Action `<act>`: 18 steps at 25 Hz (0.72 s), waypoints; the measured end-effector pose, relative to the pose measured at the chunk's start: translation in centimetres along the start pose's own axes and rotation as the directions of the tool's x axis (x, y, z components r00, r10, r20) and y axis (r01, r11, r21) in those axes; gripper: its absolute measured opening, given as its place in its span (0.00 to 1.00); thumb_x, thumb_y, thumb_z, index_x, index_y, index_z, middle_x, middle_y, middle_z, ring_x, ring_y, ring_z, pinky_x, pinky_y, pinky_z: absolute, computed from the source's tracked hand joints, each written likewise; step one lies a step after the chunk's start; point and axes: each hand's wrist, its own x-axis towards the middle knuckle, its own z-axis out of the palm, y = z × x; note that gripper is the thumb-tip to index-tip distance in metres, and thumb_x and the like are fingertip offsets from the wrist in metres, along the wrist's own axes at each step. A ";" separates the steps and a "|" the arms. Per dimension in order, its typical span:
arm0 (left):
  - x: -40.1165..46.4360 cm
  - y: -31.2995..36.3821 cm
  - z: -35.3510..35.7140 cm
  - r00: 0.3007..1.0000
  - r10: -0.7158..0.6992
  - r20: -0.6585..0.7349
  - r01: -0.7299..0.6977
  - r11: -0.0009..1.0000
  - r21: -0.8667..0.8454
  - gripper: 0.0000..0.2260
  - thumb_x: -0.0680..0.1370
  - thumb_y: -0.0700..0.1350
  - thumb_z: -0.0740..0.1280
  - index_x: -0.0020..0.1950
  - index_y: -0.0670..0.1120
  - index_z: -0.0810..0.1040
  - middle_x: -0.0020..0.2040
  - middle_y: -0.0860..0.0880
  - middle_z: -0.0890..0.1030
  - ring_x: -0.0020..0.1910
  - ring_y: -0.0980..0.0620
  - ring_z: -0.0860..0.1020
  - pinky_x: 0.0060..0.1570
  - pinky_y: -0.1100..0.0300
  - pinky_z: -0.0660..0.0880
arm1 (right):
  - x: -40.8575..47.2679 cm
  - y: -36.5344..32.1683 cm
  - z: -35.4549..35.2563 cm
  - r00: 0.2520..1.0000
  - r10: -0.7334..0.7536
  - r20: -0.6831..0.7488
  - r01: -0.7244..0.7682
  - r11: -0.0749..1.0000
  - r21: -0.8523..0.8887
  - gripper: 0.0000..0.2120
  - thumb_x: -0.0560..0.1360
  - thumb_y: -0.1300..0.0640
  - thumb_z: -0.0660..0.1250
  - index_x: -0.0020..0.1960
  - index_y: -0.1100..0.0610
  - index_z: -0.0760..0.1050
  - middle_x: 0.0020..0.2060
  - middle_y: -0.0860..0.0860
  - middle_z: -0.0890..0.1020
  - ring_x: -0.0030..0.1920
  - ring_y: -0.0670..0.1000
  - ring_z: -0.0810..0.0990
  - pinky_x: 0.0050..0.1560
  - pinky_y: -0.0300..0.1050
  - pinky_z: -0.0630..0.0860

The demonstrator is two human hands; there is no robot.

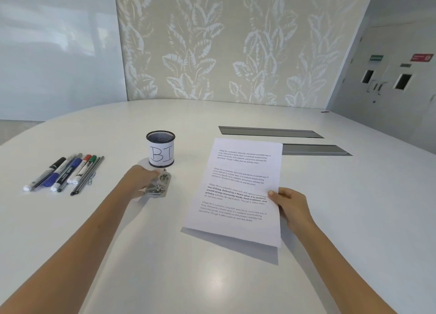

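Head view. Your left hand (pixel 141 179) lies over the hole punch (pixel 159 186), fingers curled over its far end. The grip looks closed, though the hand hides the contact side and the tool's type is not certain from this angle. The punch rests on the table (pixel 212 278), just in front of the mesh pen cup (pixel 161 148).

Your right hand (pixel 290 205) pinches the printed sheet (pixel 236 191) at its right edge, thumb on top and fingers beneath. The sheet is raised off the table and casts a shadow below its near edge. It is well apart from the punch.

Progress: both items are in hand. The sheet is not yet fed into the punch, and no holes show in it. Aligning, inserting and pressing remain, as judged from this position.

Legible writing:
- Pen cup label: "BI", handwritten.
- Sheet: four repeated paragraphs opening "Village life is a peaceful, close-knit, and nature-connected way of living"; the third is partly bold.
- Markers (pixel 66 172), left of the cup: barrel print too small to read.
- Green sign (pixel 376 58) and red sign (pixel 422 57) on the far door: unreadable.
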 end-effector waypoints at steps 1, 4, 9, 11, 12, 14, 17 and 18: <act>0.0 0.3 -0.1 1.000 -0.014 0.011 0.014 1.000 -0.001 0.10 0.76 0.38 0.66 0.36 0.39 0.71 0.28 0.43 0.76 0.21 0.52 0.72 0.20 0.68 0.69 | 0.0 0.0 0.3 1.000 -0.001 0.004 0.001 1.000 -0.008 0.05 0.72 0.65 0.69 0.48 0.64 0.80 0.39 0.56 0.85 0.36 0.51 0.84 0.35 0.41 0.81; 0.4 0.5 -0.6 0.996 -0.023 0.087 0.026 0.999 -0.033 0.05 0.76 0.34 0.65 0.41 0.36 0.73 0.27 0.42 0.76 0.16 0.53 0.74 0.15 0.66 0.70 | 0.0 0.0 1.0 1.000 0.001 0.010 -0.001 1.000 -0.016 0.05 0.73 0.64 0.69 0.48 0.64 0.80 0.41 0.57 0.86 0.38 0.54 0.84 0.41 0.45 0.83; 1.9 -0.9 -1.8 0.957 0.092 0.276 -0.061 0.991 -0.119 0.07 0.78 0.38 0.64 0.43 0.36 0.77 0.41 0.38 0.80 0.35 0.47 0.80 0.38 0.59 0.81 | -0.4 0.5 2.8 1.000 0.014 0.028 -0.013 1.000 -0.026 0.07 0.72 0.65 0.69 0.50 0.65 0.80 0.40 0.57 0.86 0.39 0.56 0.83 0.44 0.49 0.82; 1.6 -1.3 -1.8 0.913 0.185 0.364 -0.115 0.972 -0.206 0.10 0.79 0.40 0.63 0.41 0.36 0.76 0.42 0.38 0.81 0.37 0.48 0.83 0.39 0.60 0.82 | -0.7 0.3 3.5 1.000 0.000 0.027 0.001 0.999 -0.034 0.07 0.73 0.64 0.69 0.50 0.64 0.80 0.41 0.56 0.86 0.39 0.55 0.84 0.41 0.45 0.82; 1.4 -1.4 -1.7 0.895 0.219 0.389 -0.128 0.961 -0.247 0.09 0.79 0.40 0.63 0.41 0.37 0.75 0.42 0.39 0.82 0.37 0.50 0.83 0.38 0.61 0.81 | -0.8 0.0 3.7 1.000 -0.013 0.020 0.014 0.999 -0.040 0.08 0.73 0.64 0.69 0.51 0.64 0.80 0.41 0.56 0.86 0.39 0.54 0.84 0.41 0.45 0.82; 1.4 -1.6 -1.6 0.875 0.255 0.412 -0.129 0.942 -0.310 0.06 0.79 0.41 0.64 0.45 0.38 0.74 0.44 0.41 0.82 0.38 0.50 0.84 0.37 0.61 0.80 | -1.1 -0.8 4.1 0.998 -0.057 0.003 0.057 0.997 -0.052 0.08 0.72 0.64 0.70 0.51 0.64 0.80 0.40 0.55 0.86 0.40 0.55 0.84 0.44 0.47 0.81; 1.9 -1.8 -1.7 0.855 0.249 0.455 -0.063 0.920 -0.386 0.04 0.77 0.42 0.66 0.47 0.41 0.75 0.44 0.44 0.83 0.38 0.49 0.83 0.37 0.59 0.80 | -1.7 -2.5 4.7 0.990 -0.140 -0.033 0.137 0.988 -0.077 0.04 0.71 0.64 0.71 0.46 0.59 0.82 0.39 0.55 0.87 0.42 0.57 0.82 0.49 0.54 0.77; 2.0 -1.9 -1.7 0.848 0.242 0.471 -0.034 0.913 -0.407 0.03 0.77 0.42 0.66 0.47 0.42 0.75 0.44 0.44 0.82 0.38 0.48 0.83 0.37 0.58 0.80 | -2.0 -3.1 4.9 0.985 -0.164 -0.046 0.159 0.982 -0.099 0.04 0.71 0.64 0.71 0.45 0.58 0.83 0.39 0.55 0.86 0.41 0.57 0.82 0.49 0.55 0.77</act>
